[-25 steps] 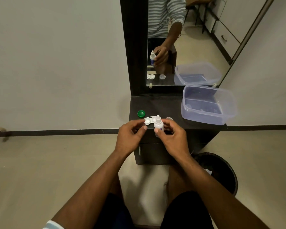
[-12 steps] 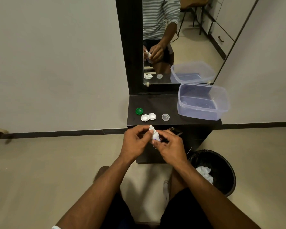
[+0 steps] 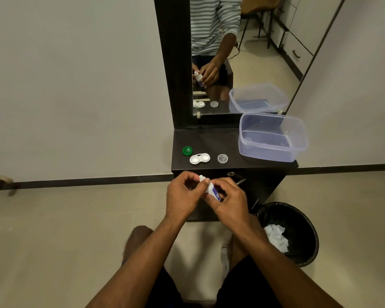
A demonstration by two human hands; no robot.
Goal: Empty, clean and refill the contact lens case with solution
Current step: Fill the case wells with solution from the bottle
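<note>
1. Step in hand, by judgement: the refill. Both lids were off the contact lens case [image 3: 199, 158], which lay open and seemingly empty on the bench [image 3: 209, 138], between the green cap [image 3: 187, 150] and the clear cap [image 3: 222, 158]; used tissue [image 3: 276, 237] in the bin [image 3: 298, 218] hinted at cleaning already done.

2. Solution bottle [image 3: 210, 188] was off the bench, held in front of its near edge, tilted, nozzle end up and to the left, label end down and to the right.

3. Right hand [image 3: 229, 200] was curled round the bottle's body, gripping it. Left hand [image 3: 182, 196] was bent at the bottle's top, finger and thumb pinching the nozzle end [image 3: 202, 178]; whether a bottle cap was being twisted off or only steadied could not be told.

4. Next move, as a guess only: free the nozzle, carry the bottle forward over the case, tip it over one well, squeeze gently, then the other well. Called for a steady aim, since the wells are small and shallow; too hard a squeeze would likely spill onto the bench.

5. Clear plastic tub [image 3: 273, 138] stood at the right of the bench, well apart from the case.

6. Against the frame one second back: then held upright, close over the case; now drawn back toward the body, lower and tilted. Case and both caps unmoved.
</note>
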